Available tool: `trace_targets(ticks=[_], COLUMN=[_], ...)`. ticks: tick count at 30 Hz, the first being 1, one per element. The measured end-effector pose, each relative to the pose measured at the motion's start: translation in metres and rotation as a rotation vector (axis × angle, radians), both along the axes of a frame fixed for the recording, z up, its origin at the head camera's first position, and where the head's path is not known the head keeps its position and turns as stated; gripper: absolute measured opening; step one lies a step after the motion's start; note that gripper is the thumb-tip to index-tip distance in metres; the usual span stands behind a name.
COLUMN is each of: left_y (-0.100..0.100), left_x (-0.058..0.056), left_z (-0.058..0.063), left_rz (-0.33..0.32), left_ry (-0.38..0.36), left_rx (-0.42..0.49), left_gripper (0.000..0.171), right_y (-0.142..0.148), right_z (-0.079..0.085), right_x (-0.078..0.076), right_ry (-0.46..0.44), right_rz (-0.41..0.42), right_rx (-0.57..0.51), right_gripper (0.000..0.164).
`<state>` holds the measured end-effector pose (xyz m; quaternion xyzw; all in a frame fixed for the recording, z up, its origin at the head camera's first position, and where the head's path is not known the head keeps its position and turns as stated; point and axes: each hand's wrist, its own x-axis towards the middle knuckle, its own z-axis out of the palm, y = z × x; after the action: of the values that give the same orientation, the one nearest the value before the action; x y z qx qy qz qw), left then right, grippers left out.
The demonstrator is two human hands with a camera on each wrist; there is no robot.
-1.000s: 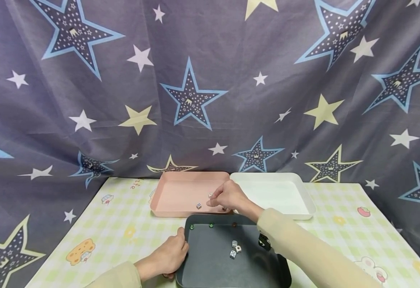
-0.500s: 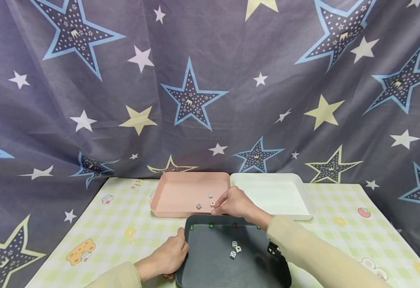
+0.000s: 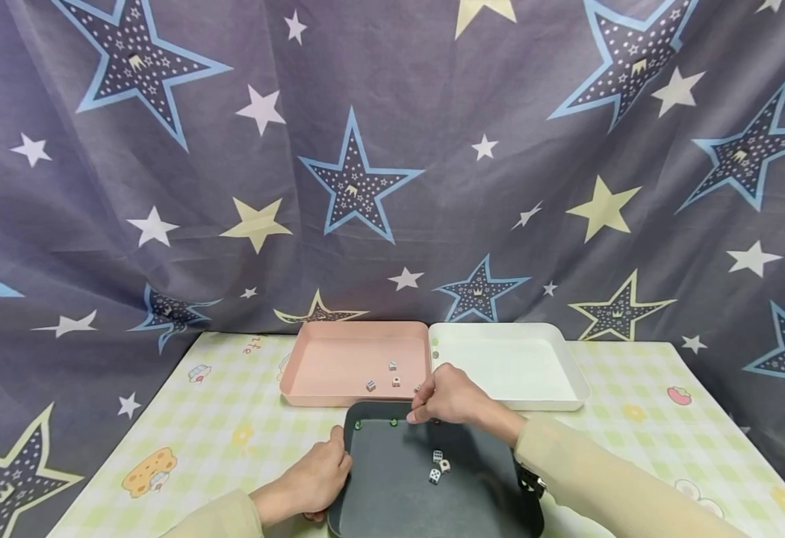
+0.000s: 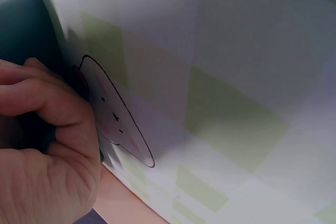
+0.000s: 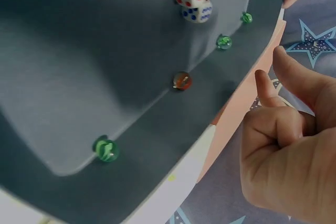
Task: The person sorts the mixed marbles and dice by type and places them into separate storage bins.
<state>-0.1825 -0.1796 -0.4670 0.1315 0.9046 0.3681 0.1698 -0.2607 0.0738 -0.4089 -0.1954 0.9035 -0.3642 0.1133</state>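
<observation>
I have three green glass marbles [image 5: 224,42] and one orange-brown glass marble [image 5: 182,81] strung along the far edge of a dark grey rectangular tray [image 3: 392,504], and three white cube dice with red and blue pips [image 3: 435,476] bunched near its middle. The right hand [image 3: 454,396] hovers over the tray's far rim; on my right wrist feed two digits stand apart, the others loosely curled, and I make out nothing in its grasp. The left hand [image 3: 314,474] grips the tray's left side, fingers curled around the rim.

Just beyond is a shallow pink rectangular tray [image 3: 338,355] with three more white dice [image 3: 396,382] toward its near right part; a small thing beside the right fingers is too covered for me to identify. To its right sits a shallow white rectangular tray [image 3: 513,366], with two tiny round things [image 3: 435,354] by its left wall.

The trays rest on the worktop [image 3: 211,411], spread with green-and-white checked cloth. Behind hangs a grey-purple curtain [image 3: 432,224] patterned with stars.
</observation>
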Motion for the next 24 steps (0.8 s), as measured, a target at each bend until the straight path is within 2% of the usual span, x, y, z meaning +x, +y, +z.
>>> trace_targets(ticks=[6,24], left_y=[0.000,0.001], left_x=[0.000,0.000], left_z=[0.000,-0.002], left_rz=[0.000,0.006], left_ry=[0.005,0.016], left_rx=[-0.001,-0.013], left_gripper=[0.009,0.009], right_y=[0.006,0.026], right_z=[-0.002,-0.004], right_x=[0.006,0.021], right_ry=[0.029,-0.013], right_rz=[0.028,0.027], right_rx=[0.015,0.077], right_gripper=[0.015,0.017])
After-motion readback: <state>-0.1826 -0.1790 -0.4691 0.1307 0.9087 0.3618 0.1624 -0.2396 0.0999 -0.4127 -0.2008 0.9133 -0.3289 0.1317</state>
